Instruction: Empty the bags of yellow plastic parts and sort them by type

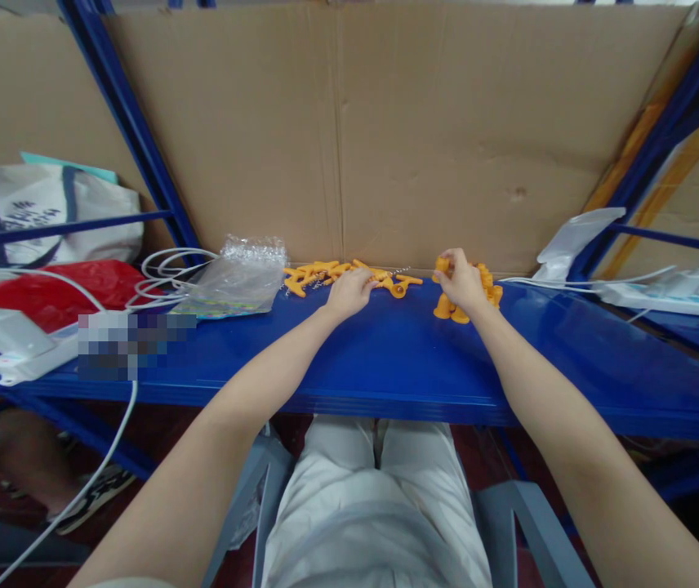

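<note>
My left hand [350,294] reaches into a row of orange corkscrews [300,282] with T-shaped handles and thin metal spirals. Its fingers are closed on one corkscrew at the row's right part, though the fingertips partly hide it. A lone orange bell-shaped plastic part [398,290] lies just right of these fingers. Over on the right, my right hand [463,282] pinches an orange cup-like plastic part [442,265] between thumb and fingers. Below and behind it stand several more orange bell-shaped parts [460,315], some covered by the hand.
The blue shelf [374,367] backs onto a cardboard wall [435,131]. On the left lie a clear plastic bag [233,282], white cables, a power strip [37,359] and a red bag [80,286]. Another power strip [668,298] is at the right. Another person's leg shows lower left.
</note>
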